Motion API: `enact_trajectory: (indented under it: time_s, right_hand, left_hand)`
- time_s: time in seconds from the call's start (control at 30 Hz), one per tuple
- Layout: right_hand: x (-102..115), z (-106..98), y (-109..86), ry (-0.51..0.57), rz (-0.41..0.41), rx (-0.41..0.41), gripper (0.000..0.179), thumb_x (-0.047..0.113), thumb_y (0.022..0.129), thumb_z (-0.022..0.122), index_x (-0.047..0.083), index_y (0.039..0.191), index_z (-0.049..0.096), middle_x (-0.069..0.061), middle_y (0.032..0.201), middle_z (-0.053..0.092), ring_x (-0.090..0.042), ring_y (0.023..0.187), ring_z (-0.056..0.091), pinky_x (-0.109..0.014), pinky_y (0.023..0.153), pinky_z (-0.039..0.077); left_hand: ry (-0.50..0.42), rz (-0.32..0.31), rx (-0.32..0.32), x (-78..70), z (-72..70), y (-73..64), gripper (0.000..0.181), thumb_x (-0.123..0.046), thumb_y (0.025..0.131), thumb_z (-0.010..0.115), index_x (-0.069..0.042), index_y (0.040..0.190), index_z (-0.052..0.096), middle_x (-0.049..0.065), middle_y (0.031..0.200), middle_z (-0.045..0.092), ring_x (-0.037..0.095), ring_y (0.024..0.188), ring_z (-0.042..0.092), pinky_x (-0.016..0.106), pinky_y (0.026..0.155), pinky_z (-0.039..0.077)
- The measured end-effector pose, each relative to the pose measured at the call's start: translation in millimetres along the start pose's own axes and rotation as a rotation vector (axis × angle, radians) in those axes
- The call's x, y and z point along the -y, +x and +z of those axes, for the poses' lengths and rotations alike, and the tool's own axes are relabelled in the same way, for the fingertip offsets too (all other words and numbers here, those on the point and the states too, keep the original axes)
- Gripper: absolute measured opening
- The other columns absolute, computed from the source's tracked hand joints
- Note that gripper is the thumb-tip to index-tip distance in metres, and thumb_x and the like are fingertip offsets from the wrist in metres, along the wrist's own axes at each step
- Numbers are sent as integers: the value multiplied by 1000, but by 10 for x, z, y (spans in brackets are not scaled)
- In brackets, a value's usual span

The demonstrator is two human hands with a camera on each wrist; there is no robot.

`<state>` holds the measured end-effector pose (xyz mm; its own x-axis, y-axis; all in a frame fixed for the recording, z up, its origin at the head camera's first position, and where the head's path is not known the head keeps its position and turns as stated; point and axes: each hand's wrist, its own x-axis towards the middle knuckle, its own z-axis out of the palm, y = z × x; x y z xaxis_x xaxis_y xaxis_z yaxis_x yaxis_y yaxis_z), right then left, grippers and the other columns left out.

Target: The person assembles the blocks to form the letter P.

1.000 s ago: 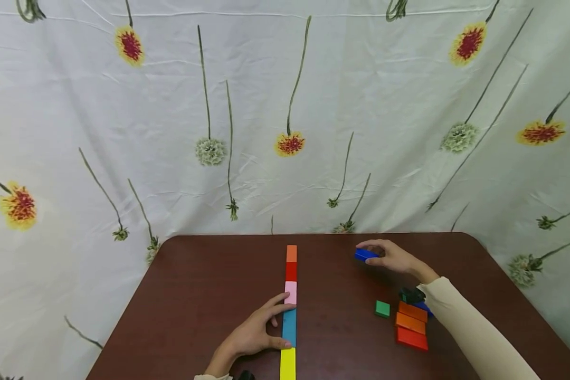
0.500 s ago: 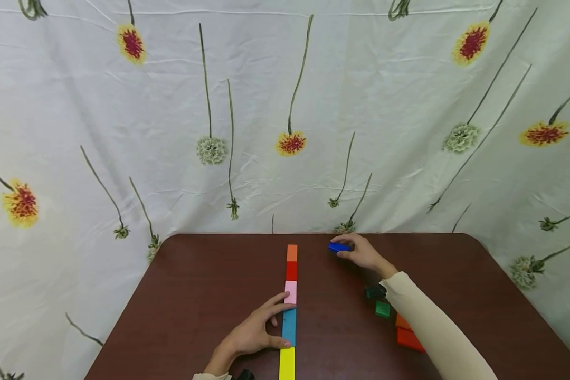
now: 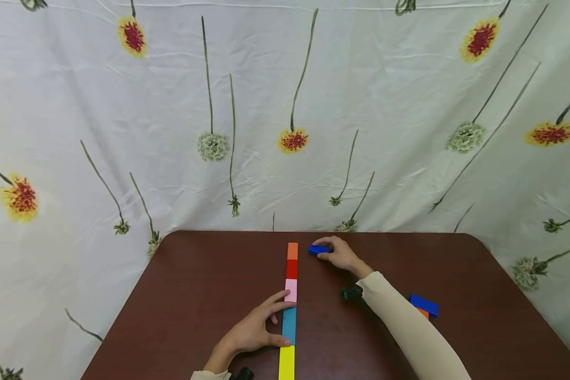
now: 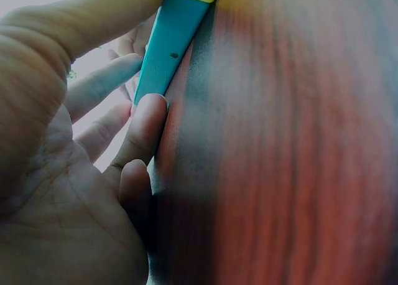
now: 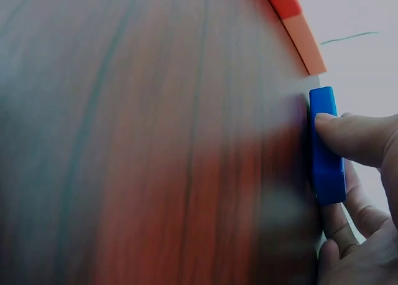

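A row of flat blocks runs up the table: yellow (image 3: 287,364), light blue (image 3: 288,326), pink (image 3: 291,286), red (image 3: 292,268) and orange (image 3: 292,250) at the far end. My left hand (image 3: 248,332) rests against its left side, thumb where yellow meets light blue, fingertips at the pink and light blue blocks. The left wrist view shows those fingers near the light blue block (image 4: 171,48). Just right of the orange end, my right hand (image 3: 344,256) pinches a dark blue block (image 3: 317,249) between thumb and fingers. That block (image 5: 328,167) lies low over the table in the right wrist view, apart from the row.
A second dark blue block (image 3: 424,305) and part of an orange one (image 3: 423,313) show beyond my right sleeve (image 3: 408,322), which covers other blocks. The brown table (image 3: 195,285) ends at a flower-printed cloth (image 3: 171,132) behind.
My right hand has carried the dark blue block leftward to near the row's far end. The sleeve now covers the green and red loose blocks. My left hand has stayed in place.
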<state>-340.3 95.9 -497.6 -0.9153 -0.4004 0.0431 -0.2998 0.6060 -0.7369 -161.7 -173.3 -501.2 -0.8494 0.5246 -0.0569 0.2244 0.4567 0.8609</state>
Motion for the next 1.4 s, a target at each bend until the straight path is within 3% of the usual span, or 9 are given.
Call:
enact_trajectory:
  time_s: [0.3, 0.4, 0.57, 0.8, 1.4]
  right_hand:
    - [-16, 107, 75, 6, 13, 5, 33, 14, 95, 69, 18, 128, 67, -12, 132, 60, -31, 115, 57, -58, 101, 41]
    - [-13, 95, 71, 88, 37, -2, 33, 15, 99, 64, 15, 132, 64, -13, 132, 61, -30, 115, 57, -52, 100, 44]
    - [-11, 52, 31, 197, 132, -60, 28, 11, 101, 59, 11, 128, 66, -11, 120, 65, -24, 99, 59, -36, 84, 49]
    - [3, 73, 33, 173, 154, -83, 23, 11, 101, 59, 10, 121, 70, -11, 110, 65, -21, 90, 55, -32, 76, 46]
    - [12, 146, 66, 157, 163, -102, 22, 12, 100, 61, 12, 120, 71, -8, 105, 67, -20, 85, 56, -31, 74, 46]
  left_hand:
    - [15, 0, 2, 14, 13, 5, 69, -30, 81, 85, -19, 143, 56, 2, 162, 31, 12, 98, 48, 23, 80, 42]
    - [13, -3, -3, 22, 5, 3, 69, -30, 81, 85, -20, 143, 56, 3, 162, 30, 13, 99, 47, 24, 79, 42]
    - [9, -5, -2, 20, -8, 4, 70, -31, 80, 85, -20, 143, 56, 3, 162, 31, 14, 100, 47, 24, 80, 42]
    - [7, 3, -2, 14, -4, 5, 70, -31, 80, 85, -20, 143, 56, 3, 162, 30, 14, 100, 47, 24, 81, 42]
    - [5, 9, -5, 28, -1, 5, 69, -30, 80, 86, -21, 142, 56, 3, 162, 30, 13, 99, 48, 24, 80, 42]
